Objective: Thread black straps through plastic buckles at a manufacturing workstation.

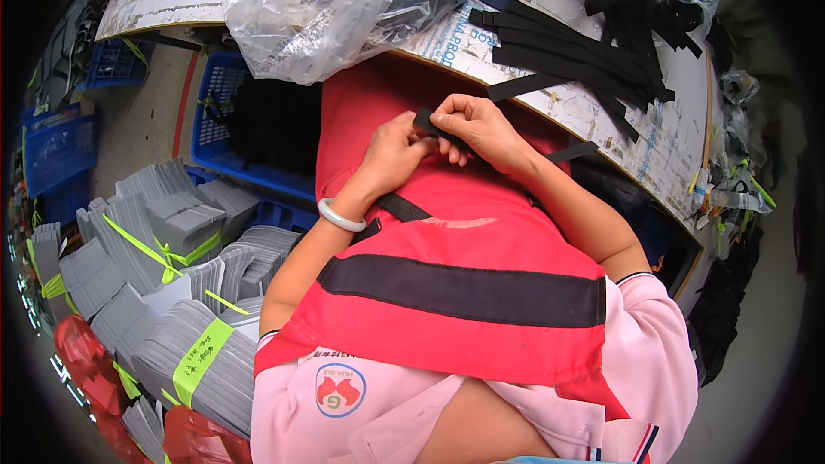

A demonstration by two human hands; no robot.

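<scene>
Over my lap, on the red apron (516,206), my two hands meet around a short black fabric strip (424,120). My left hand (395,153), with a pale bangle on its wrist, has its fingers closed at the strip's left side. My right hand (483,127) pinches the strip between thumb and bent fingers, which hide part of it. A pile of flat black strips (559,43) lies on the table just beyond my right hand. One loose strip (521,86) sticks out past the table's near edge.
A clear plastic bag (301,26) hangs over the table edge (430,53). To the left stand a blue crate (206,125) with dark material and bundled stacks of grey sheets (193,348) tied with yellow-green bands. Red plastic bags (86,365) lie at the lower left.
</scene>
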